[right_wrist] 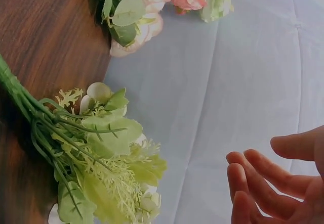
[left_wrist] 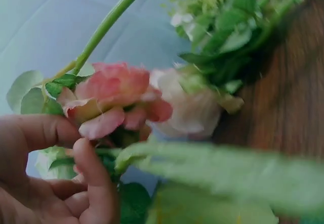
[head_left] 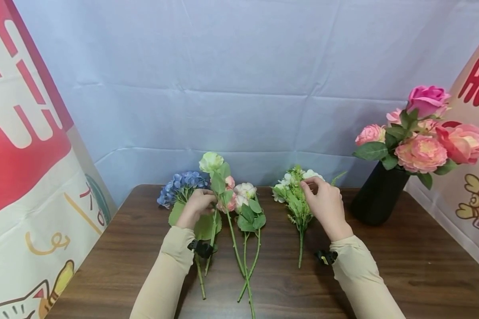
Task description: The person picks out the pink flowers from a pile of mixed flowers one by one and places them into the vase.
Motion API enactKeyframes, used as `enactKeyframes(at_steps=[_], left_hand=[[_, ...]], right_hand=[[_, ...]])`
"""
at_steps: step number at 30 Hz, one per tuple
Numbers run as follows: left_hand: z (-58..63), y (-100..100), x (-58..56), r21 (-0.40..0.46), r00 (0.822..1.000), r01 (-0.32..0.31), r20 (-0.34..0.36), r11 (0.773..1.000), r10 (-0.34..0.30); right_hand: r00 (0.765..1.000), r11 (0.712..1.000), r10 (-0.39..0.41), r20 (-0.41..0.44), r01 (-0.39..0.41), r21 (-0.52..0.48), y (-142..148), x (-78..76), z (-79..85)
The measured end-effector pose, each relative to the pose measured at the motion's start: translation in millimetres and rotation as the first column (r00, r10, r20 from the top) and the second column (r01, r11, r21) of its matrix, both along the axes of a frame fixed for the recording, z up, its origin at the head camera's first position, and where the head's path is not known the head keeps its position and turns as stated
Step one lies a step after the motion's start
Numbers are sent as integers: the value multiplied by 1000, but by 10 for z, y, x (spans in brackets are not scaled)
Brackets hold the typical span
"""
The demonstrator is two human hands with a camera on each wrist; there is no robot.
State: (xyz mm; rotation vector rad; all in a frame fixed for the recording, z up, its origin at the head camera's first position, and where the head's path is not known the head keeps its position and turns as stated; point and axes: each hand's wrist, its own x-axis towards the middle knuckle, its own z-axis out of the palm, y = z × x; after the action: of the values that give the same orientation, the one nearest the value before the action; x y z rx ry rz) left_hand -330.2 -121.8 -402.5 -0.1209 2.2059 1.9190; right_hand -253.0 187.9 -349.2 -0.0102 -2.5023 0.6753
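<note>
My left hand (head_left: pixel 198 204) pinches a pink flower (left_wrist: pixel 114 90) just beneath its bloom, between thumb and fingertips. Its green stem (left_wrist: pixel 217 171) runs blurred across the left wrist view. Behind that hand lies a blue hydrangea (head_left: pixel 183 185) with broad leaves. A pale green rose (head_left: pixel 211 162) and a cream-pink flower (head_left: pixel 245 190) lie to the right, their long stems crossing on the table. Fingers loosely bent and holding nothing, my right hand (head_left: pixel 325 199) hovers beside a white-and-green flower bunch (right_wrist: pixel 109 158).
At the table's right stands a black vase (head_left: pixel 379 195) filled with pink roses and peonies (head_left: pixel 421 153). A pale blue cloth (head_left: pixel 243 88) hangs behind the wooden table (head_left: pixel 303 292). Printed banners (head_left: pixel 24 133) flank it on both sides.
</note>
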Motion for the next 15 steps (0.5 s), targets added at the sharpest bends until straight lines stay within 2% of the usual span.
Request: enactKeyframes(at_steps=[5, 9, 15], left_hand=[[69, -2, 52, 83, 999, -33, -26, 996, 35], [119, -10, 80, 121, 999, -18, -35, 992, 22], [150, -25, 70, 159, 1000, 5, 1, 987, -5]], right_hand=[[1000, 1000, -1, 2, 1, -1, 10, -1, 2], [1000, 1000, -4, 2, 4, -1, 10, 0, 7], [1000, 1000, -5, 8, 5, 0, 12, 5, 11]])
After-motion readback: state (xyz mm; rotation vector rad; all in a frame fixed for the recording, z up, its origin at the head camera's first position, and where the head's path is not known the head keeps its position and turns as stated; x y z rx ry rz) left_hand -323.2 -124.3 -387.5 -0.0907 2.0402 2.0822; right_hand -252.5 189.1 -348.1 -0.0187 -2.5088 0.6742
